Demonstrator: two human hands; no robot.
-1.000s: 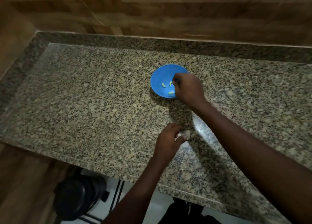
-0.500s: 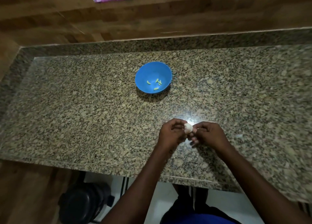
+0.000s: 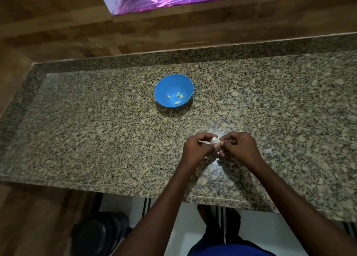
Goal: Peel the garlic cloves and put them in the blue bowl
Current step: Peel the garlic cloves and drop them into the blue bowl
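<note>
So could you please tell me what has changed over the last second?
The right hand left the blue bowl, came back toward the body and now pinches the garlic together with the left hand, which held it throughout. The bowl stays put on the counter with peeled cloves inside.

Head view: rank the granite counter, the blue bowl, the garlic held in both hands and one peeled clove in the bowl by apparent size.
1. granite counter
2. blue bowl
3. garlic, partly hidden by the left hand and right hand
4. peeled clove, though farther from the camera
</note>
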